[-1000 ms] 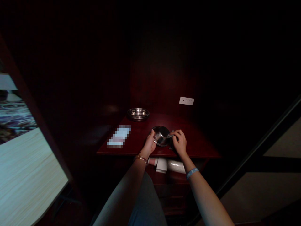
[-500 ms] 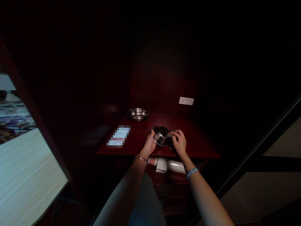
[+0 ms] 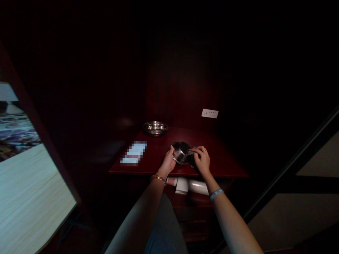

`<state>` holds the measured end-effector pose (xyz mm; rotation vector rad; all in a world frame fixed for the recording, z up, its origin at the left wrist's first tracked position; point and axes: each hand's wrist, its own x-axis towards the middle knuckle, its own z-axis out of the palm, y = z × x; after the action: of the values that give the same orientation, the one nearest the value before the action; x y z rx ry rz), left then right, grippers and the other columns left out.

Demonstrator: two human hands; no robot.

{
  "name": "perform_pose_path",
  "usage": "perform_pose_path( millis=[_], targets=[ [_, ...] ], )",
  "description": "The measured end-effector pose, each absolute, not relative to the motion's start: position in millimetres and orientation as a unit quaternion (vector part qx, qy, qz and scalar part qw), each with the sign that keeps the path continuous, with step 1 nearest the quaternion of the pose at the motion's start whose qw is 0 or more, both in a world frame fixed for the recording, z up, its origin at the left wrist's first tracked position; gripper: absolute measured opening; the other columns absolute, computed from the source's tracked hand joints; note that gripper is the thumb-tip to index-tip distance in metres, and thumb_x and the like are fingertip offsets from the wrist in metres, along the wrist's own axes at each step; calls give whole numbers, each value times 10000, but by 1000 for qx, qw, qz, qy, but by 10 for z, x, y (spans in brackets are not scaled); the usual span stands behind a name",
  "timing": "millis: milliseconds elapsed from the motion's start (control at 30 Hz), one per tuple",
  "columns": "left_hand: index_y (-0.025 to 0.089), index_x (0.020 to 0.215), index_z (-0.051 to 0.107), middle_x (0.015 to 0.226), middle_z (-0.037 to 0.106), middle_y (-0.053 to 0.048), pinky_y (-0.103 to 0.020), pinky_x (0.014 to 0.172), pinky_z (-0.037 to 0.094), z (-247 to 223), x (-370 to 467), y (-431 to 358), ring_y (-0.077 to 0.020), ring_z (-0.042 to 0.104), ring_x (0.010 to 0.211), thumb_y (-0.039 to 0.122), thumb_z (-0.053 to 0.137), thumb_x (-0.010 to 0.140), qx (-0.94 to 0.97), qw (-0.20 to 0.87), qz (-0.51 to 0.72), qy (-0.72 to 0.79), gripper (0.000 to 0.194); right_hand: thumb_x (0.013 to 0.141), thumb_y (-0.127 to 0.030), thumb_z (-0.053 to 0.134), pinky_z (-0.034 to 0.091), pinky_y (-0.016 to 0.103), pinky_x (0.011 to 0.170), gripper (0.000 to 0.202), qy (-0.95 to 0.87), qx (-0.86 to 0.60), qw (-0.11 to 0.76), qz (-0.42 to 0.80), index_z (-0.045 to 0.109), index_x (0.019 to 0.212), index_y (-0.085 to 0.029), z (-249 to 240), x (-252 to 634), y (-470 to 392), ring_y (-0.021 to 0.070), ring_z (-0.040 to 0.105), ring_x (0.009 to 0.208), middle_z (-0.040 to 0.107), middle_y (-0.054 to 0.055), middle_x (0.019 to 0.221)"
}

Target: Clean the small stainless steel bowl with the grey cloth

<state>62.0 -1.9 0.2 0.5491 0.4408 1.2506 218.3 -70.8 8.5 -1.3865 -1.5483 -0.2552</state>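
My left hand (image 3: 168, 161) grips the rim of a shiny steel bowl (image 3: 180, 152) on its left side, thumb on top. The bowl is tilted with its rounded underside facing me, above the dark red shelf (image 3: 164, 167). My right hand (image 3: 202, 158) pinches a greyish cloth (image 3: 192, 152) and presses it against the bowl's right side. Part of the cloth hangs behind the fingers, so its full shape is hidden. A stack of steel bowls (image 3: 155, 128) stands at the shelf's back left.
A blurred-out pale sheet (image 3: 134, 153) lies at the shelf's left. A white power socket (image 3: 210, 113) is on the back wall. Below the shelf lie a sleeve of cups (image 3: 198, 187) and a white box (image 3: 182, 186). A pale wooden tabletop (image 3: 31, 201) juts in at left.
Almost nothing differs. Both hands keep their hold on the bowl and the cloth, and the bowl stays in the same spot.
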Motion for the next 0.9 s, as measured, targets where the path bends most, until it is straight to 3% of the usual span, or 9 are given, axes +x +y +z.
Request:
perform_pose_path(
  millis=[900],
  targets=[
    [96,1118,630,1046,730,-139,-364,989,501,-28,630,13,-194,702,961,360,475,952,255,749,573,211,348,850,-185,430,429,297,867,316,-629,-575,513,-102,734,876,-267,83,2187,-716,187,534,917,587,24,930]
  ],
)
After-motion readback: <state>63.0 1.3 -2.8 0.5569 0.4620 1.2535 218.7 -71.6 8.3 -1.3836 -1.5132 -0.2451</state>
